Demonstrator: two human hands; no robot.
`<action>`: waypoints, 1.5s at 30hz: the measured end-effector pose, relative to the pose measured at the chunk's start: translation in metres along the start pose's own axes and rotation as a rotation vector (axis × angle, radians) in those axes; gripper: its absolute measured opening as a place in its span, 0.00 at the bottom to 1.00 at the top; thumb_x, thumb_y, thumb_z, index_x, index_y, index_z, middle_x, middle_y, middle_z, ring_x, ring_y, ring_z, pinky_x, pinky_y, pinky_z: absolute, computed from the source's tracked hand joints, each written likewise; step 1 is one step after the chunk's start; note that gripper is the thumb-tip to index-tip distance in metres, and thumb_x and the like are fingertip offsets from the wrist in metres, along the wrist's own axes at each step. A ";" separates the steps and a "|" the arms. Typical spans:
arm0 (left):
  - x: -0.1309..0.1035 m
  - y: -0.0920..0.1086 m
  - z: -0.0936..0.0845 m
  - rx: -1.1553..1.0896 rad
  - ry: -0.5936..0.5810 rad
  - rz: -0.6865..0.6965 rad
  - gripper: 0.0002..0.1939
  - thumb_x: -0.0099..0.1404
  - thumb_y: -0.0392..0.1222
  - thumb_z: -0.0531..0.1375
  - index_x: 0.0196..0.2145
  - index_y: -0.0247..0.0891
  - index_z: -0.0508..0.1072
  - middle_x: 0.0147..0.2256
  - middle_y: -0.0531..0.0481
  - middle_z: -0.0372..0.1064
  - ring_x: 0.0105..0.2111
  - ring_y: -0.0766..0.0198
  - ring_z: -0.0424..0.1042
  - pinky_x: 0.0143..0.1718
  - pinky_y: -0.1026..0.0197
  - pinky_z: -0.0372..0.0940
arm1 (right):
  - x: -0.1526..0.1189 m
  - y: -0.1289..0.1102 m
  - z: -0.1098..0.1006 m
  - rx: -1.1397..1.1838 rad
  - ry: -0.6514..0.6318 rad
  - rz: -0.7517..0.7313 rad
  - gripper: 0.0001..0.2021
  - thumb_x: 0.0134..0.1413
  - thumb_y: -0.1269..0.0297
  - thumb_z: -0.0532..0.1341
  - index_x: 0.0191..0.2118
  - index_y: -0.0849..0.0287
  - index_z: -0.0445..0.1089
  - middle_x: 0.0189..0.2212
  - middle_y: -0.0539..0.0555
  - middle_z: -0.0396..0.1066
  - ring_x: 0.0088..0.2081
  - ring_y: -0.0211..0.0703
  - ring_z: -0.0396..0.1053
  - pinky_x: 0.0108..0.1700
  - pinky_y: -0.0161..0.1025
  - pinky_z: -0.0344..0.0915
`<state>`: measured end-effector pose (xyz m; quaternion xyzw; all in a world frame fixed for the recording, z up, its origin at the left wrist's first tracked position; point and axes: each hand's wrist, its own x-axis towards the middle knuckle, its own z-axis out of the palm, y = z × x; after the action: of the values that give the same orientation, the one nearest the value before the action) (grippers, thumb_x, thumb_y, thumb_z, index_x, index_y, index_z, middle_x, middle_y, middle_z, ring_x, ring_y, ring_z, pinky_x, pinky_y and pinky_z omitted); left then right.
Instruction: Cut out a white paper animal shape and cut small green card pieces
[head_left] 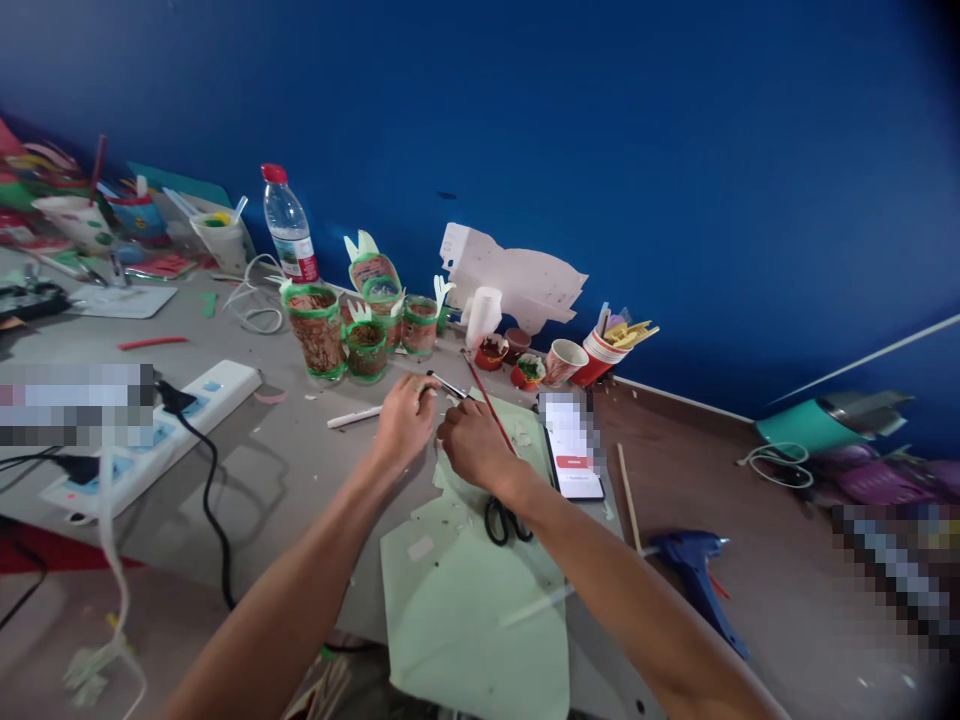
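Observation:
My right hand (478,440) is closed round one end of a slim black-and-white pen (451,385), above the upper part of a pale green sheet (472,610). Close beside it, my left hand (407,418) has its fingers pinched together near the pen's dark tip; what they hold is too small to make out. A white marker (354,417) lies on the table by my left hand. Below my right wrist, black-handled scissors (498,522) rest on the green sheet, partly covered by the arm. A thin red paintbrush (489,400) lies just past my right hand.
Brown-and-green decorated cups (315,335) and a water bottle (291,230) stand by the blue wall. A phone (571,445), a wooden stick (628,495) and a blue glue gun (694,560) lie right. A corded power strip (169,435) is left; a cup of sticks (600,355) stands behind.

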<state>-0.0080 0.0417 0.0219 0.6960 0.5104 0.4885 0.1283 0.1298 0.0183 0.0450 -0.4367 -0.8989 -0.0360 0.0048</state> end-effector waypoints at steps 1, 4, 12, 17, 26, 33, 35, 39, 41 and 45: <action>0.000 0.000 0.000 0.001 0.001 -0.004 0.11 0.61 0.30 0.50 0.36 0.37 0.71 0.36 0.46 0.71 0.38 0.60 0.70 0.43 0.59 0.63 | 0.002 -0.001 0.001 -0.015 -0.005 -0.018 0.09 0.57 0.71 0.56 0.34 0.62 0.75 0.35 0.60 0.72 0.45 0.53 0.60 0.46 0.47 0.54; -0.001 -0.002 0.001 0.006 -0.004 -0.013 0.11 0.61 0.30 0.50 0.36 0.38 0.71 0.36 0.47 0.72 0.39 0.60 0.70 0.43 0.59 0.63 | 0.006 -0.001 0.003 0.043 -0.002 -0.025 0.11 0.57 0.72 0.55 0.34 0.63 0.75 0.36 0.61 0.72 0.47 0.52 0.60 0.50 0.48 0.52; 0.000 -0.002 0.002 0.007 -0.013 -0.020 0.10 0.61 0.32 0.50 0.35 0.38 0.71 0.36 0.47 0.71 0.39 0.59 0.70 0.43 0.59 0.63 | -0.005 0.025 0.004 0.518 0.005 0.256 0.11 0.56 0.69 0.55 0.36 0.61 0.75 0.34 0.54 0.76 0.39 0.43 0.69 0.41 0.35 0.60; -0.002 -0.001 0.003 -0.015 -0.036 -0.022 0.11 0.61 0.31 0.50 0.35 0.39 0.71 0.35 0.48 0.71 0.38 0.60 0.70 0.43 0.59 0.63 | -0.021 0.031 0.005 0.668 -0.021 0.323 0.09 0.54 0.68 0.57 0.33 0.59 0.76 0.32 0.50 0.76 0.34 0.39 0.71 0.35 0.31 0.62; -0.003 -0.005 0.006 -0.029 -0.044 0.002 0.11 0.61 0.32 0.50 0.35 0.37 0.71 0.35 0.46 0.71 0.37 0.60 0.70 0.42 0.59 0.63 | -0.028 0.027 0.004 0.696 0.028 0.328 0.08 0.51 0.70 0.58 0.31 0.59 0.76 0.33 0.53 0.76 0.37 0.42 0.70 0.40 0.34 0.60; -0.002 -0.002 0.004 -0.021 -0.063 -0.013 0.11 0.60 0.31 0.50 0.35 0.39 0.71 0.35 0.48 0.71 0.38 0.60 0.70 0.43 0.59 0.64 | -0.036 0.025 0.005 0.769 0.046 0.420 0.08 0.53 0.66 0.58 0.31 0.58 0.75 0.29 0.51 0.76 0.34 0.42 0.71 0.36 0.34 0.61; -0.002 -0.002 0.004 -0.022 -0.069 -0.015 0.11 0.60 0.31 0.50 0.35 0.39 0.71 0.35 0.47 0.71 0.38 0.60 0.70 0.43 0.59 0.64 | -0.040 0.023 0.002 0.785 0.042 0.427 0.08 0.52 0.66 0.58 0.30 0.58 0.75 0.28 0.50 0.75 0.33 0.41 0.71 0.35 0.34 0.61; -0.003 -0.002 0.005 -0.012 -0.073 -0.013 0.11 0.61 0.32 0.51 0.35 0.39 0.71 0.35 0.47 0.71 0.39 0.59 0.70 0.43 0.59 0.63 | -0.053 0.012 -0.007 0.783 0.026 0.351 0.07 0.51 0.68 0.59 0.27 0.58 0.74 0.26 0.50 0.74 0.32 0.40 0.70 0.35 0.34 0.60; -0.003 -0.002 0.006 -0.018 -0.068 0.002 0.10 0.61 0.32 0.50 0.35 0.39 0.71 0.35 0.47 0.71 0.38 0.60 0.70 0.43 0.59 0.63 | -0.062 0.003 -0.010 0.763 0.017 0.282 0.07 0.50 0.71 0.59 0.26 0.59 0.74 0.26 0.50 0.74 0.32 0.39 0.69 0.37 0.34 0.59; -0.004 -0.001 0.006 -0.028 -0.067 0.021 0.10 0.62 0.32 0.50 0.35 0.38 0.70 0.36 0.46 0.71 0.38 0.60 0.70 0.42 0.60 0.63 | -0.080 -0.015 -0.009 0.720 -0.032 0.181 0.08 0.51 0.74 0.60 0.27 0.58 0.75 0.27 0.49 0.74 0.34 0.39 0.69 0.44 0.38 0.55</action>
<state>-0.0037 0.0408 0.0160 0.7154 0.4916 0.4734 0.1497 0.1671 -0.0544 0.0501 -0.4854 -0.8116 0.2900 0.1471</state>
